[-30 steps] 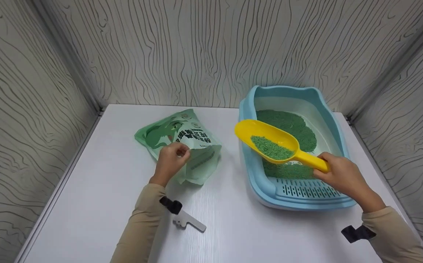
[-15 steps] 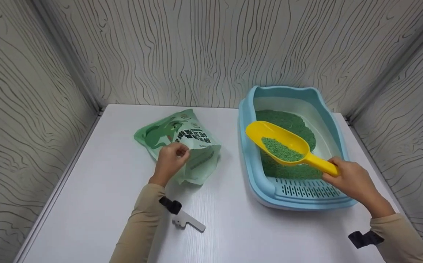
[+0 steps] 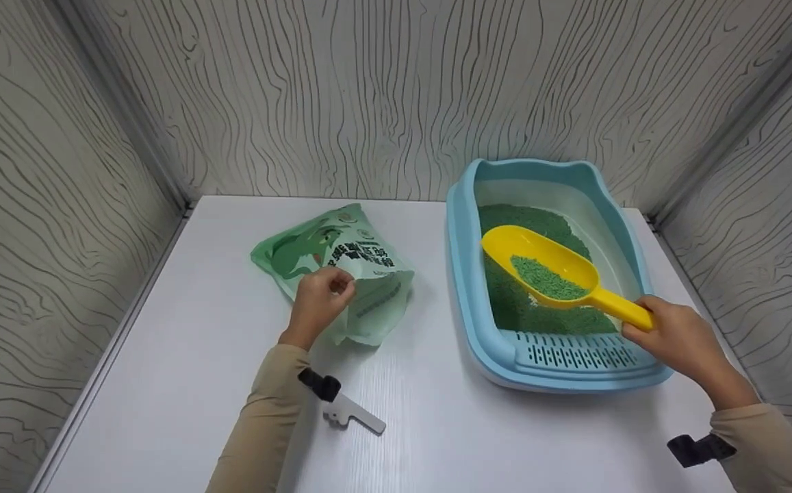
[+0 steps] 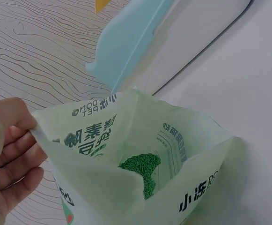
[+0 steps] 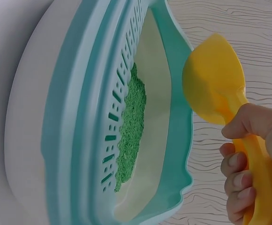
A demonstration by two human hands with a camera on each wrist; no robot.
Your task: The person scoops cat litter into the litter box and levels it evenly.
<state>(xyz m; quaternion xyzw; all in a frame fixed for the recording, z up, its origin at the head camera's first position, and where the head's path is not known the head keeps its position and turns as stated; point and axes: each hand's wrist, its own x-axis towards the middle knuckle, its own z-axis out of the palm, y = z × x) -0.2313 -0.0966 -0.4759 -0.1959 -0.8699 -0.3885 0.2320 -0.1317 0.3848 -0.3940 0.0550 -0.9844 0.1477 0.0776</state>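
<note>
My right hand (image 3: 678, 337) grips the handle of a yellow scoop (image 3: 536, 250), seen also as a scoop (image 5: 215, 77) in the right wrist view. Green pellets (image 3: 547, 279) lie in its bowl, which hangs over a blue-and-white litter box (image 3: 461, 274). Inside that box, green litter (image 3: 526, 222) covers much of the floor. On the left, my left hand (image 3: 318, 302) pinches the opening edge of a light green printed bag (image 3: 375, 263) lying on the table. The bag (image 4: 103, 178) gapes in the left wrist view, and some green pellets (image 4: 143, 165) show inside.
A small grey flat tool (image 3: 361, 414) lies on the white table (image 3: 423, 424) near my left forearm. The slotted ledge (image 3: 577, 352) is at the litter box's front. Wood-patterned panels (image 3: 368, 96) stand behind and on both sides.
My right hand has moved right with the loaded scoop, bringing its bowl from over the box's left rim to over the inside. My left hand and the bag have stayed put.
</note>
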